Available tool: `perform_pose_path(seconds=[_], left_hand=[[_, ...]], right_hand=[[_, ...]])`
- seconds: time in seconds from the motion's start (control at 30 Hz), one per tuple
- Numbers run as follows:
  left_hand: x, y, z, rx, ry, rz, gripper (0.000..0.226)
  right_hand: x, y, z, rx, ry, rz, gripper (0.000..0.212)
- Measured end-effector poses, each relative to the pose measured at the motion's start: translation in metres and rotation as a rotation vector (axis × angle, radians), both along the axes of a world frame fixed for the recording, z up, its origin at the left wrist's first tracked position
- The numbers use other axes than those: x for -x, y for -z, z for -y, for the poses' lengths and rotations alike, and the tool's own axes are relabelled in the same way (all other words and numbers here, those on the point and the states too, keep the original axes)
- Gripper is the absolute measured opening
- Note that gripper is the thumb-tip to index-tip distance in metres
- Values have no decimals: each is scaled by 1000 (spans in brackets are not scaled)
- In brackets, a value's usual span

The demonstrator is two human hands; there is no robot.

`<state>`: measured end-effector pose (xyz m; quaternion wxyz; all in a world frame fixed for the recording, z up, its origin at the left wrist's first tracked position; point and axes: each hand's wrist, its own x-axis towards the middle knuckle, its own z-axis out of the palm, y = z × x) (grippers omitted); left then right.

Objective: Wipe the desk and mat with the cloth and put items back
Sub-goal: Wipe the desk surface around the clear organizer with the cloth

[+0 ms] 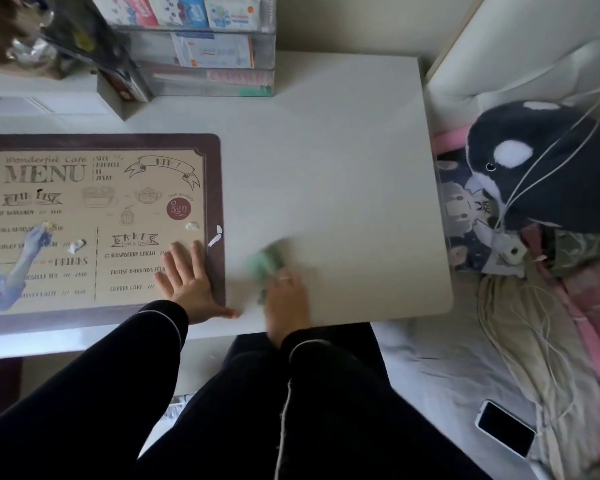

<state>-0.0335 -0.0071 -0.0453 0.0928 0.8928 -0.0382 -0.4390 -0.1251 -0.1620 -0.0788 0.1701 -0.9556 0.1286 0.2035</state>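
Your left hand [187, 282] lies flat with its fingers spread on the 5 o'clock corner of the menu mat [215, 188]. Just beside it at 3 o'clock, your right hand [286, 299] rests on the green cloth [265, 263] on the bare desk [326, 150]. Blur hides whether those fingers grip or press. White scraps [192, 226] lie on the mat at 12 o'clock from your left hand.
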Motion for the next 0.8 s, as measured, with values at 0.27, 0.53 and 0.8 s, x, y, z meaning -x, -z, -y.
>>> perform_pose_path(seconds=[0.27,0.53,0.8], left_hand=[[8,11,-20,189,-9,105,143],[13,24,-11,250,-207,264,66],[16,28,-14,253,-196,283,60]], right_hand=[[58,-14,139,251,169,169,34],[48,-6,83,187,384,88,60],[53,-25,6,-2,-503,182,18]])
